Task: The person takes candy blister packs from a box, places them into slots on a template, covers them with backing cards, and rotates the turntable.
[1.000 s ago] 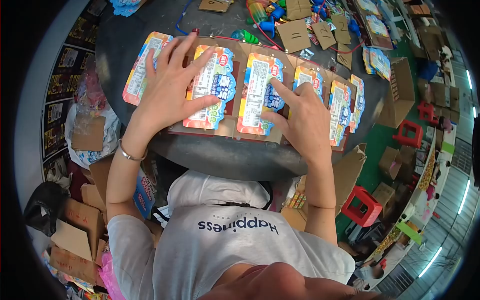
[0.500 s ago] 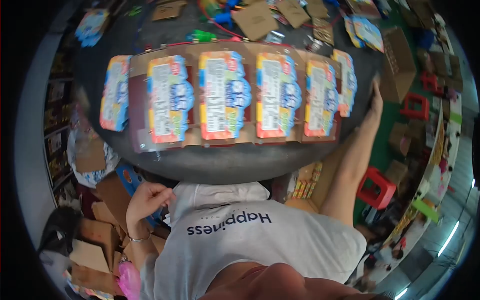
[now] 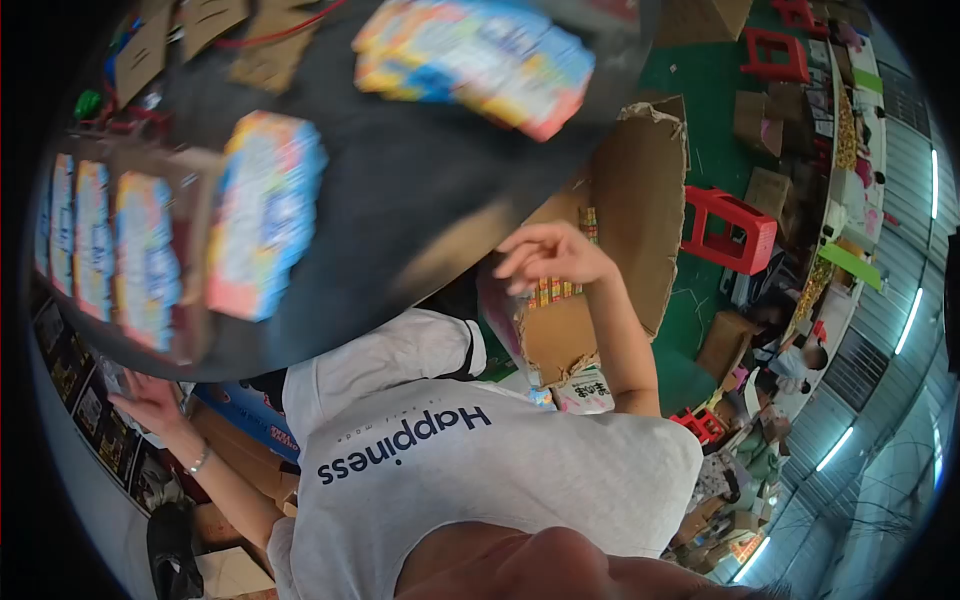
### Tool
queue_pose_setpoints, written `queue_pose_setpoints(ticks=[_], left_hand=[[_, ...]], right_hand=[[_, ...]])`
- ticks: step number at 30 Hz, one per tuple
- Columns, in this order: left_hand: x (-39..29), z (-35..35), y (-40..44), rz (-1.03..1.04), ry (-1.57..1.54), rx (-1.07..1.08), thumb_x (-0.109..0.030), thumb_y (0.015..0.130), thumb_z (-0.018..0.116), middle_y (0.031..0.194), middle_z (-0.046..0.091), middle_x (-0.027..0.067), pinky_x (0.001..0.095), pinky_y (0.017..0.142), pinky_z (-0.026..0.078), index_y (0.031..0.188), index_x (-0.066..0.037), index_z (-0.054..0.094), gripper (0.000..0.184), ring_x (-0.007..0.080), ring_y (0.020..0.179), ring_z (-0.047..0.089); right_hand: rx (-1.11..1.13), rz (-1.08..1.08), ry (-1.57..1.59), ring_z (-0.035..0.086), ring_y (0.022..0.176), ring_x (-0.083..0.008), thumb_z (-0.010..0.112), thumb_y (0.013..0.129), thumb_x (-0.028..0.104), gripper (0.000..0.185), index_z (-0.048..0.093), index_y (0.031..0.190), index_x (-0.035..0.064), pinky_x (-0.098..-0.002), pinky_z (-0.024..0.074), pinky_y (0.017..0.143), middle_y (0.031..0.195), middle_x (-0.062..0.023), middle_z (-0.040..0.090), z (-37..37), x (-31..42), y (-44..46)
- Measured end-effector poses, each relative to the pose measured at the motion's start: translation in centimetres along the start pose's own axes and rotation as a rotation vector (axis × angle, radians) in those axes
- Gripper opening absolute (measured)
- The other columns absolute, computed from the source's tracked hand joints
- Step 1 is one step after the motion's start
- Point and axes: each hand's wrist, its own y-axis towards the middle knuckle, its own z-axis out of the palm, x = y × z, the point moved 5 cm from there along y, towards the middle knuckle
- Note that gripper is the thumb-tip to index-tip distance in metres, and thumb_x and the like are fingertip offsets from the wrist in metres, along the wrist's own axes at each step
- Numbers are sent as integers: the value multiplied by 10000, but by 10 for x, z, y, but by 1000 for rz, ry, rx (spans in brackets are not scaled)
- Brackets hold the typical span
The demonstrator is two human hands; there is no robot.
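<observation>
My right hand (image 3: pixel 556 255) hovers by the table's right edge, fingers loosely bent and apart, with nothing visible in it. Below it is an open cardboard carton (image 3: pixel 645 215) holding small yellow and red packs (image 3: pixel 553 291). My left hand (image 3: pixel 152 405), a bracelet at its wrist, reaches out at the near left table edge with its fingers spread. Above that hand, a row of brightly printed cards (image 3: pixel 148 260) lies on brown board on the dark table (image 3: pixel 380 220). One larger-looking card (image 3: pixel 265 215) rests at the row's right end, blurred.
A pile of similar printed cards (image 3: pixel 480 62) lies towards the table's far right. Flat cardboard pieces (image 3: pixel 140 52) are at the far left. Red stools (image 3: pixel 728 230) stand on the green floor to the right, with other people and a long bench beyond.
The view has swung right, so the card row appears further left. My right hand has come back from the table's right edge to near the carton. My left hand has stretched out leftward.
</observation>
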Motion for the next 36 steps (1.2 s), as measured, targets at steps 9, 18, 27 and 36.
queue_pose_setpoints(ticks=[9, 18, 27, 36], left_hand=[[127, 70, -192, -114, -75, 140, -401, 1042, 418, 1460, 460, 146, 494, 1118, 361, 1463, -13, 377, 574, 269, 1262, 502], [-61, 10, 56, 195, 745, 369, -181, 987, 532, 1371, 501, 117, 412, 1034, 457, 1432, 5, 403, 500, 247, 1191, 538], [-85, -19, 175, -5, 525, 52, -464, 1001, 492, 1216, 659, 40, 371, 966, 500, 1280, -68, 597, 495, 208, 1104, 624], [-41, 198, -109, 650, 688, 104, -425, 1038, 424, 1408, 490, 84, 320, 1053, 364, 1434, -36, 442, 555, 177, 1224, 538]], right_hand=[[-699, 698, -1695, 601, 1175, -223, 758, 797, 174, 578, 521, 1323, 136, -411, 534, 911, 1311, -84, 602, -326, -199, -49], [-404, 551, -1873, 508, 1250, -252, 469, 922, 120, 347, 530, 1263, 148, -453, 466, 965, 1304, -64, 557, -325, -216, -23], [-356, 475, -2052, 539, 1179, -292, 835, 618, 229, 546, 632, 1119, 158, -431, 491, 951, 1188, -86, 585, -361, -240, -22], [-274, 342, -1519, 703, 997, -249, 833, 693, 227, 324, 754, 987, 118, -397, 582, 823, 1080, -94, 725, -397, -231, -52]])
